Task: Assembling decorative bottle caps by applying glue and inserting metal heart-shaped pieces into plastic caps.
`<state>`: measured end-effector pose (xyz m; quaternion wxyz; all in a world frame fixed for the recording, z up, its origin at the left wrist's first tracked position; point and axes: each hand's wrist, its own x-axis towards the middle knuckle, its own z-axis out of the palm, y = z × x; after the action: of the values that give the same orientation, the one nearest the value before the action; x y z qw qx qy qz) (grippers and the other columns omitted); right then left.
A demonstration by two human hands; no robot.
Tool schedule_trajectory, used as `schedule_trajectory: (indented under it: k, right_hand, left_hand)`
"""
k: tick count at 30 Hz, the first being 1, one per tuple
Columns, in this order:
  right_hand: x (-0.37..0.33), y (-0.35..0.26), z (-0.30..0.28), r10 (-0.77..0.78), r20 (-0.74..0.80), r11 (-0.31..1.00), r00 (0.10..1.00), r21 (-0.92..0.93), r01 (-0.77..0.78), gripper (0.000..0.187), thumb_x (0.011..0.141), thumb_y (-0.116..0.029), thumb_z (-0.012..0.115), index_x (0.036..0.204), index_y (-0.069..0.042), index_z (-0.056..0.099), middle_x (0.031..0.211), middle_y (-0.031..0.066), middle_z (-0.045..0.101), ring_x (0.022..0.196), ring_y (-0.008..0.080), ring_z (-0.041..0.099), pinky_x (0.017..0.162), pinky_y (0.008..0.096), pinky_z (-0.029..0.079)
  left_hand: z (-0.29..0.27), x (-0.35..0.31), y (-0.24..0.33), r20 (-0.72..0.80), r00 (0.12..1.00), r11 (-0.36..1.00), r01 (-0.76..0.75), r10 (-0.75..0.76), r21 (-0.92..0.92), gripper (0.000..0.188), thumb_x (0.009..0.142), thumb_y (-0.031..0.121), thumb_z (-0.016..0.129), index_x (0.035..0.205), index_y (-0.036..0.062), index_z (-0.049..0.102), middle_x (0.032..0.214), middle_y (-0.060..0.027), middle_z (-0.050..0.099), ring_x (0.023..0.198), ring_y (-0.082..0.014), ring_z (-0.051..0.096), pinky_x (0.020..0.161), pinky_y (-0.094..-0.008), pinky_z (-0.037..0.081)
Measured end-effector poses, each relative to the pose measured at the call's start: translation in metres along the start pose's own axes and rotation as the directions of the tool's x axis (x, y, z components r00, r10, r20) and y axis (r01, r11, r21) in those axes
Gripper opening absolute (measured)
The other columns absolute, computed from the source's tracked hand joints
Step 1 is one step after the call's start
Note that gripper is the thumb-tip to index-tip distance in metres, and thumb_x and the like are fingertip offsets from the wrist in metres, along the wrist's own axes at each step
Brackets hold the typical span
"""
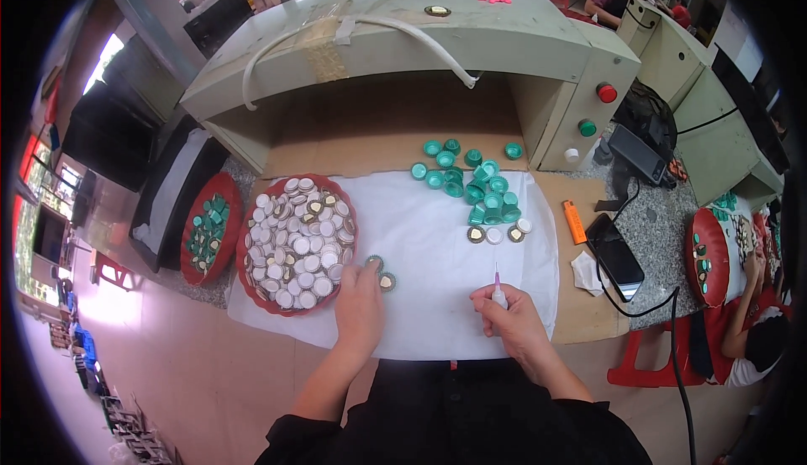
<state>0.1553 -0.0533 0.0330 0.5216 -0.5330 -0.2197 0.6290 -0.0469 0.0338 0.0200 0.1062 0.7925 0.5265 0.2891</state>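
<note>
My right hand (513, 318) grips a small white syringe (499, 297) with a pink hub and thin needle, its tip pointing away from me. At the rim of the red basin, my left hand (360, 301) has its fingers drawn together on a green cap (375, 261). Right beside those fingers lies another green cap with a gold-coloured centre (387, 282). White round discs (294, 242) fill the basin (356, 234), a few showing gold centres. Beyond my right hand, several green cups (487, 187) are heaped on the white sheet, with a white disc (493, 235) between gold-centred discs.
A grey metal housing (555, 53) with red and green buttons arches over the back. Left stands a red basin of green pieces (190, 270). An orange lighter (574, 222), a phone (614, 256) and a black cable (647, 310) lie right. A co-worker (756, 330) sits farther right.
</note>
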Motion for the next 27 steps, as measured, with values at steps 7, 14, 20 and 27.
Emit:
schedule_trajectory:
  k: [7,14,20,27]
  right_hand:
    - [0.006,-0.015,-0.018,-0.094,-0.02,0.992,0.995,-0.084,0.092,0.024,0.074,-0.013,0.059,0.094,-0.001,0.054,0.069,0.0003,0.048,0.05,0.0056,0.042,0.044,0.0193,0.034]
    - [0.089,-0.075,-0.051,-0.65,0.0,0.363,0.76,-0.879,0.311,0.039,0.073,-0.014,0.049,0.11,-0.002,0.049,0.091,0.0196,0.057,0.073,0.027,0.056,0.071,0.0322,0.044]
    - [0.119,-0.082,-0.042,-0.453,-0.061,0.254,0.889,-0.965,0.063,0.048,0.072,-0.018,0.05,0.119,-0.009,0.043,0.115,0.02,0.044,0.102,0.0325,0.047,0.086,0.0377,0.038]
    - [0.125,-0.074,-0.023,-0.451,0.075,0.276,0.89,-0.936,0.219,0.052,0.071,-0.015,0.05,0.122,-0.016,0.039,0.106,0.0188,0.048,0.096,0.0334,0.049,0.081,0.0388,0.04]
  left_hand:
    - [0.034,0.086,0.024,0.1,0.988,0.989,-0.111,0.121,-0.096,0.024,0.078,0.004,0.048,0.102,0.0021,0.05,0.094,-0.0167,0.048,0.082,-0.0324,0.052,0.069,-0.039,0.044]
    - [0.07,0.181,0.031,0.186,0.961,0.978,0.197,-0.206,0.066,0.044,0.083,0.038,0.042,0.119,0.0143,0.042,0.104,-0.0205,0.044,0.09,-0.0349,0.051,0.075,-0.0411,0.043]
    - [0.099,0.165,0.045,0.197,0.975,0.994,0.093,-0.103,0.06,0.039,0.079,0.037,0.048,0.11,0.0121,0.049,0.101,-0.0174,0.045,0.083,-0.033,0.055,0.071,-0.042,0.045]
    - [0.1,0.125,0.059,0.25,0.962,0.994,0.091,-0.105,0.065,0.038,0.081,0.032,0.046,0.105,0.0045,0.051,0.095,-0.0198,0.047,0.078,-0.0344,0.055,0.068,-0.0416,0.046]
